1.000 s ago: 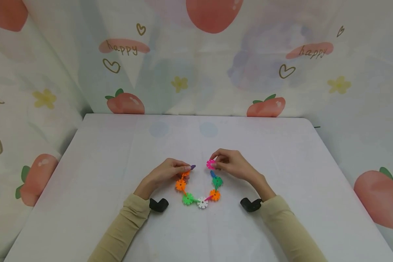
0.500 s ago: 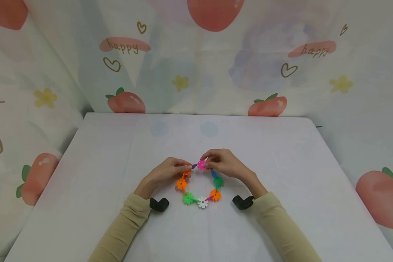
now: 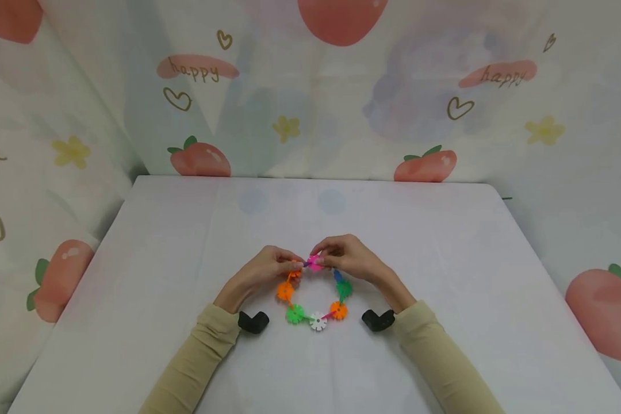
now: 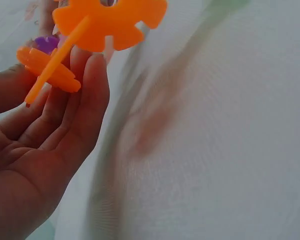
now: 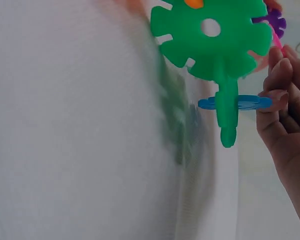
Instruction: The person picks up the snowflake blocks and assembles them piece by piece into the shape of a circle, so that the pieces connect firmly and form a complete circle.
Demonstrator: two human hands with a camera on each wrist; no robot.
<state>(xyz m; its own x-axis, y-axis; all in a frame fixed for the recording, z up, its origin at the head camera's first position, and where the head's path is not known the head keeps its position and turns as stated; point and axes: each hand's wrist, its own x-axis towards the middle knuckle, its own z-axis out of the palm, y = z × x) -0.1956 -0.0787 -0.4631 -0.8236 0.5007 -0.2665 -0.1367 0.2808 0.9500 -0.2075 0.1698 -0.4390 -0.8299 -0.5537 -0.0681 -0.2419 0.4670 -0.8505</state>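
Note:
A ring-shaped chain of notched plastic interlocking discs lies between both hands. My left hand [image 3: 264, 267] pinches its upper left end, where a purple disc [image 5: 277, 24] and an orange disc [image 4: 50, 70] join. Thumb and fingers of my right hand [image 3: 357, 259] pinch a pink disc [image 3: 315, 263], whose edge meets the purple one. Below the right fingers hang a blue disc [image 5: 255, 102] and a dark green disc [image 5: 210, 55]. Another orange disc [image 3: 284, 291], a light green disc [image 3: 295, 314], a white disc [image 3: 318, 321] and a right-hand orange disc [image 3: 338, 311] curve along the bottom.
A white cloth covers the table [image 3: 419, 230]. Patterned fabric [image 3: 315, 115] with fruit and hearts hangs behind it and at the sides. Black wrist-worn devices [image 3: 253, 322] sit at both cuffs, close to the chain.
My right hand has moved left with the pink disc, closing the gap at the top of the chain until pink meets purple. My left hand has barely moved.

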